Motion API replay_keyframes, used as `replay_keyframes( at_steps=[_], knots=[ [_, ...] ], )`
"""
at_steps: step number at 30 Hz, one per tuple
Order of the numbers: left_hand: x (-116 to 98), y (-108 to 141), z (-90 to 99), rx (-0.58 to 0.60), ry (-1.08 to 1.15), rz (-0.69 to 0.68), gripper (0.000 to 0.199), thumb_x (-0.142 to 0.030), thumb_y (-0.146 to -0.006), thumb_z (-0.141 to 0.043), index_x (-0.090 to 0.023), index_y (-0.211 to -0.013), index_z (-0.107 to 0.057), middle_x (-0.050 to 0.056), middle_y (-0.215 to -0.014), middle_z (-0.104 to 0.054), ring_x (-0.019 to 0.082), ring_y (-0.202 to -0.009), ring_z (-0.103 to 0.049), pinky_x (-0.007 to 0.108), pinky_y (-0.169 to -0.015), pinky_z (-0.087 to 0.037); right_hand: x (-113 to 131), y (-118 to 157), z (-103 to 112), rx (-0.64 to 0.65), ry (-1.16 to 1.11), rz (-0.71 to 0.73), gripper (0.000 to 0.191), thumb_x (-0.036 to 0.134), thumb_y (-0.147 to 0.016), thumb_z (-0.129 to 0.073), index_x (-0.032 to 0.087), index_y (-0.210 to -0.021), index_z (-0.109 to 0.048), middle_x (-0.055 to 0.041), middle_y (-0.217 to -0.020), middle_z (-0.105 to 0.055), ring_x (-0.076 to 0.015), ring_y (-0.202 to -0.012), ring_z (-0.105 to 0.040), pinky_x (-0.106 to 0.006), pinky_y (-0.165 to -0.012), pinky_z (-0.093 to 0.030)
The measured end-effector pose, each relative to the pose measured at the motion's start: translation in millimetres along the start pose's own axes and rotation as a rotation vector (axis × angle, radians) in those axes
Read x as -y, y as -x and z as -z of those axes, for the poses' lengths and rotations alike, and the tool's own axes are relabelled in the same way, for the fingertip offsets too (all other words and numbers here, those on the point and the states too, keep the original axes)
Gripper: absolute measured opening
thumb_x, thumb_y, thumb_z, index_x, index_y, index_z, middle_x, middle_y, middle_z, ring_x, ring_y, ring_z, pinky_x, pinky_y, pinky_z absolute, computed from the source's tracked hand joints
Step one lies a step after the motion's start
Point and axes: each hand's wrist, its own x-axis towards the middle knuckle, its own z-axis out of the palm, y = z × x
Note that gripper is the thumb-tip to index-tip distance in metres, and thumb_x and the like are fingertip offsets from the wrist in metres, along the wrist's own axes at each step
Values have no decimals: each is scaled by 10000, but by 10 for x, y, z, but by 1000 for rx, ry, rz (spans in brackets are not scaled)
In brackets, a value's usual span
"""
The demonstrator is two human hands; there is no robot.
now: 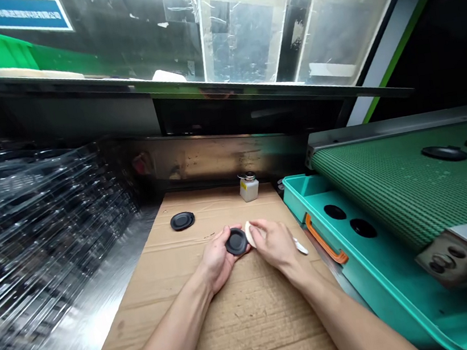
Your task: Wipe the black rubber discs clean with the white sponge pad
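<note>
In the head view, the left hand (218,262) pinches a round black plastic disc (236,242) between thumb and fingers above the middle of the cardboard sheet (253,321), while the right hand's (275,245) thumb and fingers pinch a white pad (249,234) at the disc's right edge. A second black disc (182,221) lies far left on the cardboard, and a pump-top bottle (249,188) stands at its far right, near the teal bin (300,192).

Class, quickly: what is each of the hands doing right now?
Left hand: closed on a round black part.
Right hand: closed, pinching a white pad.
</note>
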Motion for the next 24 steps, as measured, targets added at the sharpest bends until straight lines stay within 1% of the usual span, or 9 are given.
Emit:
replay_keyframes(
  at_steps=[1,4,8,11,12,14,17,20,24],
  knots=[
    [5,-3,-5,-18,1,-9,212,-224,-913,-499,-86,-965,-652,167,-993,-688,245,-896,-669,416,-807,-560,13,9,-9,-1,4,28,307,365,-904,-494,271,-1125,-685,-25,-1065,-714,-197,-1009,-652,-285,-910,-465],
    [13,-5,-13,-32,29,-18,225,-216,-923,-473,-86,-948,-655,157,-950,-695,237,-888,-672,398,-819,-558,86,51,-56,90,-10,121,302,390,-910,-496,309,-1148,-663,10,-1060,-716,-177,-983,-662,-263,-890,-475],
    [4,-14,3,19,42,23,247,-223,-932,-451,-78,-950,-651,171,-964,-693,244,-914,-671,407,-850,-548,171,92,-99,20,103,47,318,402,-929,-460,314,-1166,-651,-12,-1021,-725,-190,-941,-673,-279,-846,-487],
    [-12,-33,23,2,50,49,241,-227,-932,-449,-75,-964,-633,185,-991,-688,248,-930,-671,401,-858,-545,162,83,-101,82,97,116,310,425,-930,-458,342,-1155,-655,2,-990,-731,-181,-892,-684,-258,-796,-494],
    [-20,-38,27,1,63,49,243,-229,-934,-441,-74,-970,-624,190,-1008,-684,249,-936,-671,404,-858,-545,138,70,-93,73,109,110,309,432,-930,-456,350,-1152,-655,4,-981,-733,-183,-888,-685,-263,-795,-493],
    [-42,-39,32,12,88,51,253,-249,-942,-423,-78,-997,-601,201,-1063,-670,258,-952,-668,426,-853,-545,60,32,-64,-10,140,36,318,439,-934,-448,347,-1163,-648,-5,-982,-733,-195,-903,-684,-279,-808,-491],
    [-98,-15,40,10,116,77,299,-330,-945,-416,-97,-1062,-563,220,-1157,-635,287,-981,-663,469,-834,-541,-69,-18,-15,-117,111,-43,344,444,-935,-443,308,-1183,-638,-30,-1013,-726,-200,-948,-674,-281,-833,-489],
    [-175,19,63,18,163,85,328,-358,-944,-385,-121,-1108,-541,229,-1228,-597,304,-1002,-658,495,-824,-533,-127,-24,-7,-127,64,-42,346,444,-931,-446,289,-1169,-645,-36,-1017,-725,-200,-963,-670,-285,-854,-488],
    [-264,44,102,45,198,78,288,-263,-903,-414,-159,-1135,-548,187,-1261,-587,306,-1011,-656,513,-815,-529,-99,18,-56,-82,63,7,333,436,-921,-464,307,-1169,-644,-23,-1026,-722,-196,-952,-672,-292,-860,-490]
  ],
)
